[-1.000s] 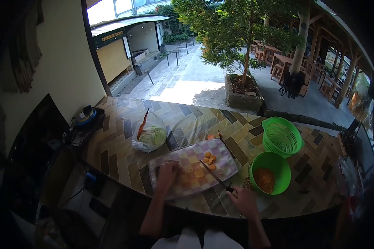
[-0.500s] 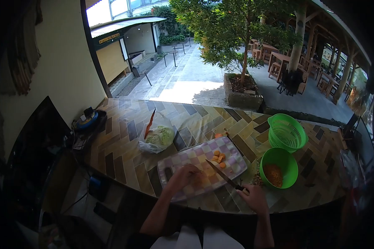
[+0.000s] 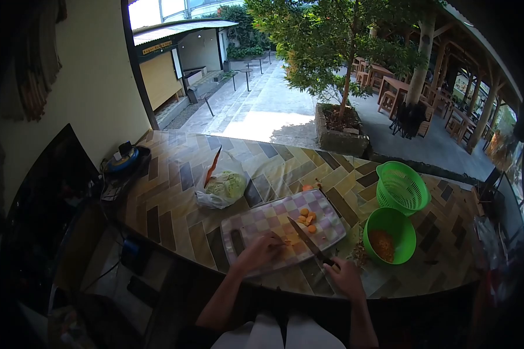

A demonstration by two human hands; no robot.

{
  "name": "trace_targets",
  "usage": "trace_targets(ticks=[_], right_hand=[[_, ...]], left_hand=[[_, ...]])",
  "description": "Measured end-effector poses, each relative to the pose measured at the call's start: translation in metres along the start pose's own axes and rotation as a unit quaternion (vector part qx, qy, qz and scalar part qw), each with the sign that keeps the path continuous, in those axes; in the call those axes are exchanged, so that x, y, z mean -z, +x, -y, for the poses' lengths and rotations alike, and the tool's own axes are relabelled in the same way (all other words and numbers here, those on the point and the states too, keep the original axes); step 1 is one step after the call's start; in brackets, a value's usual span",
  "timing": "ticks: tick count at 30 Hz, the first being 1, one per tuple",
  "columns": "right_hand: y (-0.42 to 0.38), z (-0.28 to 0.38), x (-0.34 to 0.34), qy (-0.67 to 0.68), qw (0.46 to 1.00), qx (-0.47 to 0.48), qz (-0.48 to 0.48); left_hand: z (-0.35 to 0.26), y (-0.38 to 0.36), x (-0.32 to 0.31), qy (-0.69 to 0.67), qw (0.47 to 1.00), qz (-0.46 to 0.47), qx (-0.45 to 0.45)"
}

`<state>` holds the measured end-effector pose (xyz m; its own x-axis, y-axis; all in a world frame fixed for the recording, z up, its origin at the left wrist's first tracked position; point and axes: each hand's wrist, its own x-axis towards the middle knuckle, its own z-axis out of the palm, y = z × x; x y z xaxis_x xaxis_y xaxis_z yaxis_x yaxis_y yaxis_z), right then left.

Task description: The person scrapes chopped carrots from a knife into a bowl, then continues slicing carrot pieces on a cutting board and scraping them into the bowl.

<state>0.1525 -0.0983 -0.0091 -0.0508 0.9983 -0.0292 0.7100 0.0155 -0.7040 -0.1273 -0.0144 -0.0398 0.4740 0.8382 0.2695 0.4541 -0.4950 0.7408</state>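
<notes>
My right hand (image 3: 344,277) is wrapped round the dark handle of a knife (image 3: 304,235), its blade slanting up and left over the checkered cutting board (image 3: 256,218). On the board's left half rests my left hand (image 3: 263,252), fingers curled together by small orange bits (image 3: 286,242); whatever they pinch is too small to make out. Several orange carrot pieces (image 3: 307,218) lie beyond the blade, apart from both hands. To the right, a green bowl (image 3: 410,238) holds shredded orange food (image 3: 382,244).
Behind the bowl stands a green colander (image 3: 399,186). A plastic bag with cabbage (image 3: 226,185) and a long orange-red strip (image 3: 213,166) sits left of the board's far edge. Scraps (image 3: 360,253) lie between board and bowl. A blue-and-black device (image 3: 122,158) occupies the tiled table's (image 3: 174,215) left end.
My left hand has shifted slightly down and toward the orange bits. My right hand has moved a little left with the knife. The camera view has tilted slightly.
</notes>
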Motion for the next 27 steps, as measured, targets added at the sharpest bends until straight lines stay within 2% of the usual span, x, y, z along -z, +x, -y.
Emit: trace_targets(ticks=[3, 4, 6, 10, 11, 14, 17, 20, 24, 27], right_hand=[[0.004, -0.007, -0.006, 0.004, 0.999, 0.027, 0.028], [0.005, -0.008, -0.008, 0.009, 0.998, 0.041, 0.036], [0.002, -0.006, -0.005, 0.031, 0.998, 0.057, -0.010], [0.003, -0.022, 0.009, 0.016, 0.995, 0.037, -0.087], [0.005, -0.028, 0.012, 0.017, 0.991, 0.073, -0.115], [0.013, -0.027, 0.028, -0.008, 0.999, -0.021, -0.048], [0.022, -0.039, 0.012, -0.065, 0.988, 0.062, -0.122], [0.032, -0.037, 0.003, -0.156, 0.975, 0.076, -0.135], [0.041, -0.040, -0.001, -0.157, 0.976, 0.084, -0.126], [0.041, -0.031, 0.006, -0.155, 0.979, 0.105, -0.083]], left_hand=[[-0.022, -0.007, 0.007, -0.096, 0.991, -0.055, 0.075], [-0.019, -0.010, 0.005, -0.067, 0.991, -0.085, 0.079], [-0.011, -0.018, 0.002, -0.007, 0.986, -0.145, 0.087], [-0.014, -0.026, 0.001, -0.005, 0.984, -0.120, 0.133], [-0.018, -0.026, 0.002, -0.003, 0.983, -0.120, 0.135], [-0.014, -0.024, -0.006, -0.009, 0.984, -0.124, 0.131], [-0.011, -0.020, -0.015, -0.049, 0.981, -0.113, 0.151], [-0.017, -0.015, -0.021, -0.075, 0.978, -0.110, 0.159], [-0.015, -0.014, -0.027, -0.137, 0.975, -0.114, 0.133], [-0.018, -0.015, -0.021, -0.067, 0.985, -0.125, 0.101]])
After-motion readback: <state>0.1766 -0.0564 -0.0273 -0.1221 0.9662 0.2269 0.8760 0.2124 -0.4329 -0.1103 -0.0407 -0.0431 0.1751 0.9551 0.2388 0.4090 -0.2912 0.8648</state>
